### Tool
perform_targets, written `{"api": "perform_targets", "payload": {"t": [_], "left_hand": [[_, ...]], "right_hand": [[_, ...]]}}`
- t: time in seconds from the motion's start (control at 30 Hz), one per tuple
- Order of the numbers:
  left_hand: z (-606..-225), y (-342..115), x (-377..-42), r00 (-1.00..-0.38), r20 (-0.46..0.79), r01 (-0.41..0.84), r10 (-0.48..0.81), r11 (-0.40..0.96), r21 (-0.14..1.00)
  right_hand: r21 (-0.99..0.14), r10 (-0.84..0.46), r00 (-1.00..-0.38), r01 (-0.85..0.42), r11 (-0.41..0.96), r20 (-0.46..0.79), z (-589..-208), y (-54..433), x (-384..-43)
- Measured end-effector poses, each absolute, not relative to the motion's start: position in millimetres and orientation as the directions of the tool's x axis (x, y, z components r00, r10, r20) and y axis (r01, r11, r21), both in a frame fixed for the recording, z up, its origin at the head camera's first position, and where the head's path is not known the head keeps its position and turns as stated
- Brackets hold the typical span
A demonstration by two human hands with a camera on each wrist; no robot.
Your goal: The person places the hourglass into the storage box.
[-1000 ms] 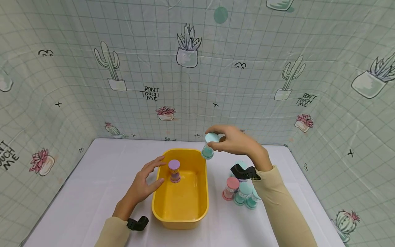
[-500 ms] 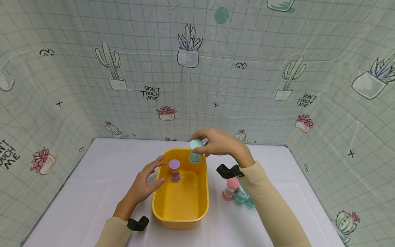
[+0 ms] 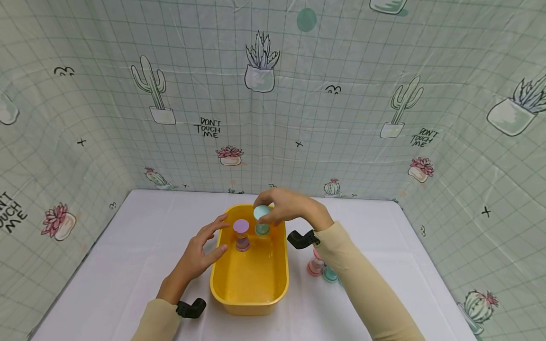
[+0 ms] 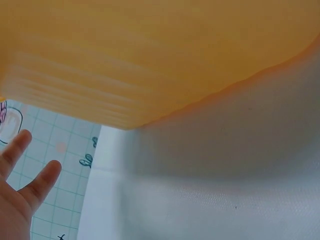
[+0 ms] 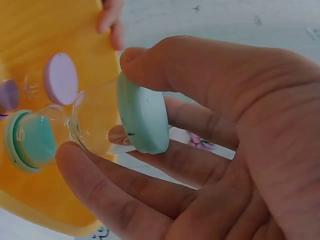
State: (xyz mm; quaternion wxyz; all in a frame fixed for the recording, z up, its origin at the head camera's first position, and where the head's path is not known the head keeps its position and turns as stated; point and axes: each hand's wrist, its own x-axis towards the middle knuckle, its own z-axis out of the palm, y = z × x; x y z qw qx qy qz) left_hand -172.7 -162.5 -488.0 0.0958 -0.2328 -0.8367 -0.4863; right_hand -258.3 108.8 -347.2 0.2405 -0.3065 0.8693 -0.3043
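My right hand [image 3: 286, 205] holds a teal hourglass sand timer [image 3: 262, 229] by its upper cap, inside the far end of a yellow bin [image 3: 249, 283]. In the right wrist view, thumb and fingers are around the teal cap [image 5: 145, 117], and teal sand lies in the bulb at the other end. A purple hourglass [image 3: 241, 227] stands in the bin just left of the teal one. At the bin's left rim, my left hand [image 3: 197, 258] has its fingers spread and relaxed, the fingertips right at the edge. The left wrist view shows the bin's outer wall [image 4: 150, 55].
Right of the bin, a pink hourglass [image 3: 314, 267] and a teal hourglass [image 3: 330, 274] stand on the white table [image 3: 384, 246], partly hidden behind my right sleeve. A grid-patterned cloth with cactus drawings [image 3: 273, 118] hangs behind and along both sides.
My right hand has carried the teal hourglass leftward from beyond the bin's right rim, then down into its far end. The left hand has stayed in place.
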Motion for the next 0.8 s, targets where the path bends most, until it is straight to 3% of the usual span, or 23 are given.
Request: {"api": "perform_targets", "payload": {"t": [0.33,0.8], "left_hand": [[-489.1,-163.6,-171.5,-0.873,0.389,0.482,0.294,0.408,0.775],[-490.2,-163.6,-171.7,-0.87,0.396,0.487,0.293,0.389,0.782]], "right_hand": [[-0.604,-0.694,-0.67,-0.447,0.66,-0.262,-367.0,98.6,-266.9],[-0.599,-0.593,-0.694,-0.286,0.748,-0.409,-386.4,83.4,-267.0]]}}
